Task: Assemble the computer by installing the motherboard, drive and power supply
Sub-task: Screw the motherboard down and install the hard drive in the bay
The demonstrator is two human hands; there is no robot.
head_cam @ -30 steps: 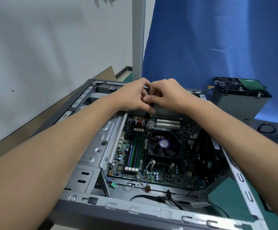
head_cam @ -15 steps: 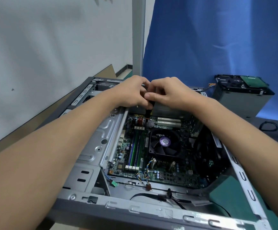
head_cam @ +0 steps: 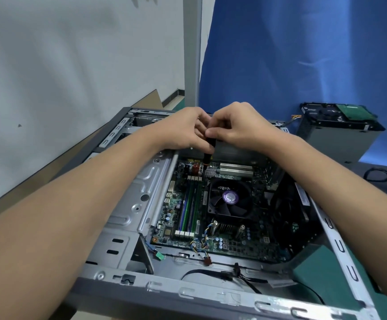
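With left hand [head_cam: 183,131] and right hand [head_cam: 238,125], gripped one screwdriver [head_cam: 210,150] together. Found motherboard [head_cam: 229,241] seated in case [head_cam: 188,294], tip down at its far edge: judged fastening underway. Saw drive [head_cam: 347,113] beyond, outside on grey box [head_cam: 335,144]; could not tell power supply's whereabouts.

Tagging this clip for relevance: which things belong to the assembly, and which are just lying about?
Job: computer case, motherboard, screwdriver gripped by left hand and right hand, hard drive on grey metal box.
Lying about: black cable loop, cardboard sheet.
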